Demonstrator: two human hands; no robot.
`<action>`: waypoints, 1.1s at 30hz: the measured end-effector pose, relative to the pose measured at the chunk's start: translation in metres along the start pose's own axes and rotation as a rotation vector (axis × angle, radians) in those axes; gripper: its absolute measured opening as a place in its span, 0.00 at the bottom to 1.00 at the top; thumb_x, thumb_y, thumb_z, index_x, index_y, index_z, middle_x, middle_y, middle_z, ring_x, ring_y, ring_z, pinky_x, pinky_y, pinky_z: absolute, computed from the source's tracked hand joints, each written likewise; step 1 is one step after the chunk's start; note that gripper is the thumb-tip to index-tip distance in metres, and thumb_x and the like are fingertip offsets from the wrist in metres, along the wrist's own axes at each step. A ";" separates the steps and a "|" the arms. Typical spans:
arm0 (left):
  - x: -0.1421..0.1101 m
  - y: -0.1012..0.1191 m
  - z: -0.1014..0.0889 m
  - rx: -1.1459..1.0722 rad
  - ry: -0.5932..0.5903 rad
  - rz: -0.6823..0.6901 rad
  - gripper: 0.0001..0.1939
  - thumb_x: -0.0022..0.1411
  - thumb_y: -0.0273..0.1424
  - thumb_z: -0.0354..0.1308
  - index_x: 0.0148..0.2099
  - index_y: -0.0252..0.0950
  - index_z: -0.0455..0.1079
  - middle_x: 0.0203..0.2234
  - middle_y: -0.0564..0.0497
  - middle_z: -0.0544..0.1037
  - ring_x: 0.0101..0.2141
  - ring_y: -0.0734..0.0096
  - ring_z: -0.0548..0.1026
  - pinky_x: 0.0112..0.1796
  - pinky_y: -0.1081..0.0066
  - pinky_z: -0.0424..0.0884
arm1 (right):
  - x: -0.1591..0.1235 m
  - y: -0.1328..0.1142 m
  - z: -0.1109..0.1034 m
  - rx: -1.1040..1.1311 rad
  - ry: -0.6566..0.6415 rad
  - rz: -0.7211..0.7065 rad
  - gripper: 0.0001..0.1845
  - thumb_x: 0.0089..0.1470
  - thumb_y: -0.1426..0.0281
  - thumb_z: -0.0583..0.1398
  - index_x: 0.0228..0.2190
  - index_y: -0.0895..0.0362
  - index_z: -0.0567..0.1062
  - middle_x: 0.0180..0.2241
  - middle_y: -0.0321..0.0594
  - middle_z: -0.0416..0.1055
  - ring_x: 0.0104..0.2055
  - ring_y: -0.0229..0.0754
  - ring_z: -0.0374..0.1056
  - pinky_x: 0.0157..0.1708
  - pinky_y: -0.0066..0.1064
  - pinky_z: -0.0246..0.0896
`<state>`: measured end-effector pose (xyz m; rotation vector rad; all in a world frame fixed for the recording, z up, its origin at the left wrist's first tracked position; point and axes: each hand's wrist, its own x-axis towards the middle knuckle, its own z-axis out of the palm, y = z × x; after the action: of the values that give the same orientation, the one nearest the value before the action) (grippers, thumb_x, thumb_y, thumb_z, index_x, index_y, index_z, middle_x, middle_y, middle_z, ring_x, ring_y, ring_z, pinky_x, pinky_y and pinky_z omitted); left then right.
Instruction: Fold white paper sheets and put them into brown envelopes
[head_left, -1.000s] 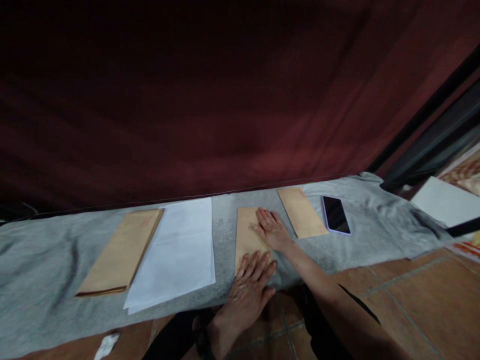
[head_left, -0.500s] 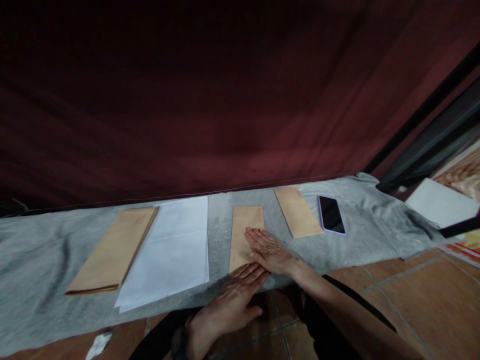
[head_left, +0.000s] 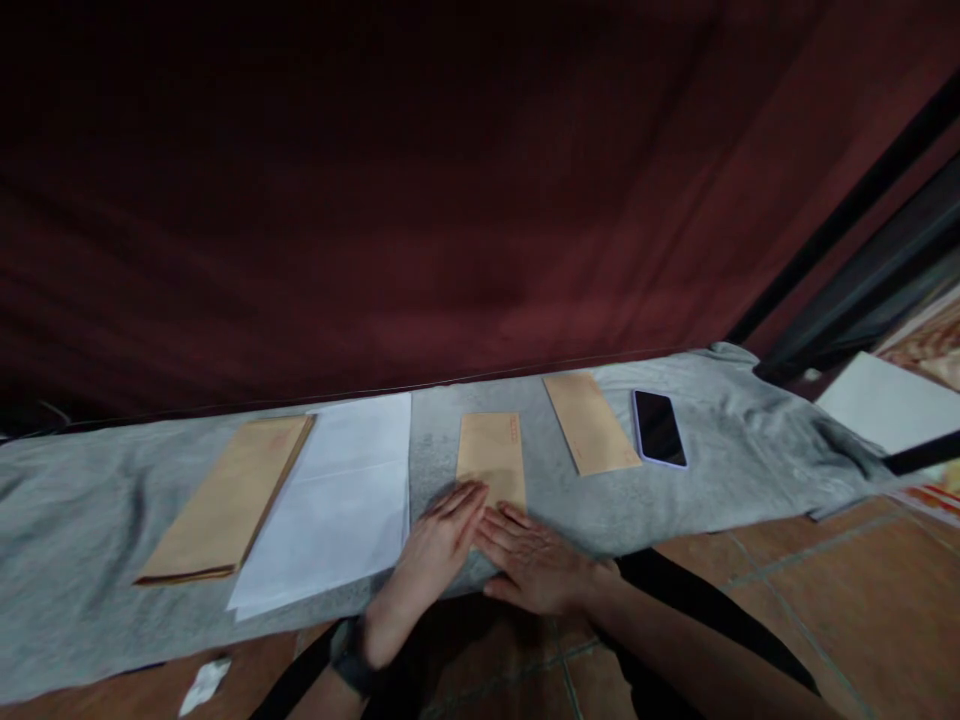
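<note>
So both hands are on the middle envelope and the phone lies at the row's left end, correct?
One slip: the phone lies at the row's right end, beside the slanted envelope, as the head view shows. The left hand and right hand are on the middle envelope.

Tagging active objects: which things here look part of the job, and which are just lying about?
Likely part of the job:
middle envelope, under the left hand and right hand
rightmost envelope
envelope stack
white sheets

Probably just lying about:
phone
white scrap on the floor
</note>
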<state>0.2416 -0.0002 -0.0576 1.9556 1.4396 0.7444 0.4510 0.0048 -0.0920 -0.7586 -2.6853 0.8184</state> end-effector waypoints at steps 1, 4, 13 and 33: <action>0.005 -0.003 0.004 0.055 -0.029 0.022 0.22 0.72 0.38 0.48 0.65 0.42 0.67 0.63 0.48 0.71 0.64 0.62 0.66 0.65 0.57 0.59 | -0.001 -0.002 0.002 0.006 -0.005 -0.014 0.40 0.63 0.55 0.59 0.68 0.57 0.56 0.70 0.49 0.50 0.73 0.48 0.43 0.73 0.46 0.35; 0.027 -0.007 0.018 0.180 -0.107 0.109 0.26 0.73 0.38 0.45 0.69 0.40 0.59 0.68 0.46 0.62 0.67 0.65 0.59 0.67 0.56 0.52 | -0.006 -0.004 0.003 0.035 -0.025 -0.067 0.41 0.61 0.55 0.61 0.68 0.58 0.57 0.70 0.50 0.51 0.73 0.49 0.42 0.72 0.46 0.34; 0.132 -0.012 0.056 0.445 -0.146 0.146 0.31 0.73 0.41 0.40 0.72 0.32 0.52 0.71 0.40 0.52 0.71 0.59 0.48 0.68 0.57 0.41 | -0.006 -0.008 -0.017 0.149 -0.103 -0.141 0.50 0.55 0.60 0.66 0.70 0.54 0.49 0.72 0.46 0.45 0.73 0.49 0.42 0.72 0.44 0.32; 0.026 0.007 0.042 0.434 -0.391 0.197 0.32 0.76 0.46 0.30 0.75 0.40 0.43 0.73 0.49 0.49 0.71 0.69 0.44 0.69 0.60 0.39 | 0.002 0.055 -0.067 1.223 -0.106 0.244 0.24 0.59 0.52 0.61 0.34 0.62 0.82 0.36 0.47 0.81 0.40 0.44 0.76 0.50 0.38 0.70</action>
<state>0.2837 0.0173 -0.0782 2.4300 1.2493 0.1067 0.4959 0.0750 -0.0686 -0.6667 -1.5936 2.2158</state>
